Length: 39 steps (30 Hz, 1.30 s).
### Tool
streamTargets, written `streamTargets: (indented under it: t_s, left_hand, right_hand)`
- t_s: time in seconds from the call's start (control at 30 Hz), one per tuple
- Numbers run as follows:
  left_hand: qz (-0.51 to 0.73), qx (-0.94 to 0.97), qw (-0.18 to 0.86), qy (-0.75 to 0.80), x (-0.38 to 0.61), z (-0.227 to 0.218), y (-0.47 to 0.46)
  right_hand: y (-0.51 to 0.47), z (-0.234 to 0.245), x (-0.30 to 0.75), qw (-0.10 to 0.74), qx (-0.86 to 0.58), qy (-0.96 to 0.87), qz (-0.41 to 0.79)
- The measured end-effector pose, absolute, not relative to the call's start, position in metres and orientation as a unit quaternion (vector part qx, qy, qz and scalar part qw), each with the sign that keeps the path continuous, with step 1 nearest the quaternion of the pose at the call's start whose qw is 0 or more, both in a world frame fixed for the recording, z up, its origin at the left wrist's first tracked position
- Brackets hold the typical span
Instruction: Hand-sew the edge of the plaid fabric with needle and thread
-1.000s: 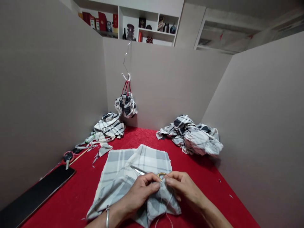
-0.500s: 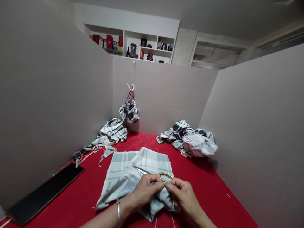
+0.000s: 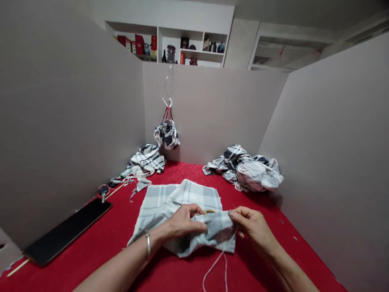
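Observation:
A grey-and-white plaid cloth (image 3: 194, 192) lies before me, its near edge folded up and raised. My left hand (image 3: 184, 220), with a silver bangle at the wrist, grips this fold, thumb in front and fingers partly behind. My right hand (image 3: 251, 221) pinches the fold's right end between thumb and fingertips. A thin line, perhaps a needle, sticks up by those fingertips; it is too small to be sure. White thread (image 3: 212, 264) hangs from the cloth below the right hand. Gold-handled scissors (image 3: 210, 211) rest on the cloth, mostly hidden behind my left hand and the fold.
A black phone (image 3: 68, 231) and a key (image 3: 103, 194) lie at the left on the red table cover (image 3: 100, 259). Plaid fabric heaps stand at back left (image 3: 148, 157) and back right (image 3: 255, 172). A plaid bundle (image 3: 167, 134) hangs from a hook. Grey panels (image 3: 209, 109) enclose the table.
My hands, close together before, have moved apart; the right one went rightward along the cloth's edge. The fold is now stretched between them and covers more of the scissors. The view has tilted down slightly.

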State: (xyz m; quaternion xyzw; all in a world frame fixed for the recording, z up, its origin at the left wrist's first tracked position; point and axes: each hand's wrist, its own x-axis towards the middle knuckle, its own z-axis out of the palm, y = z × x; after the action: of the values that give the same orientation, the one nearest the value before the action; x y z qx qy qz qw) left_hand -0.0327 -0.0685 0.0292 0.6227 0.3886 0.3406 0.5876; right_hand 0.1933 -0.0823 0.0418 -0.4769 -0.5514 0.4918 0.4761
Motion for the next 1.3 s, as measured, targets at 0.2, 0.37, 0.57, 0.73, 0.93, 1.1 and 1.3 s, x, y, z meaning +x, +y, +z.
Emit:
streamTargets:
  t_s: [0.2, 0.37, 0.57, 0.73, 0.93, 1.1, 1.3]
  left_hand:
    - [0.297, 0.658, 0.566, 0.398, -0.048, 0.049, -0.070]
    - [0.273, 0.677, 0.551, 0.405, -0.054, 0.053, -0.070]
    - [0.341, 0.690, 0.476, 0.425, -0.050, 0.049, -0.069]
    - [0.347, 0.709, 0.459, 0.408, -0.057, 0.047, -0.077]
    - [0.348, 0.715, 0.447, 0.411, -0.069, 0.040, -0.101]
    - [0.391, 0.709, 0.389, 0.439, -0.067, 0.042, -0.118]
    - [0.412, 0.713, 0.343, 0.452, -0.050, 0.050, -0.119]
  right_hand:
    - [-0.085, 0.054, 0.197, 0.464, -0.483, -0.592, 0.449]
    - [-0.089, 0.061, 0.196, 0.452, -0.486, -0.616, 0.424]
    - [-0.092, 0.063, 0.195, 0.445, -0.484, -0.636, 0.404]
    - [-0.088, 0.057, 0.198, 0.452, -0.483, -0.635, 0.399]
    - [-0.082, 0.051, 0.202, 0.463, -0.476, -0.630, 0.403]
    - [-0.082, 0.051, 0.205, 0.473, -0.456, -0.640, 0.399]
    - [-0.083, 0.050, 0.210, 0.489, -0.443, -0.640, 0.394]
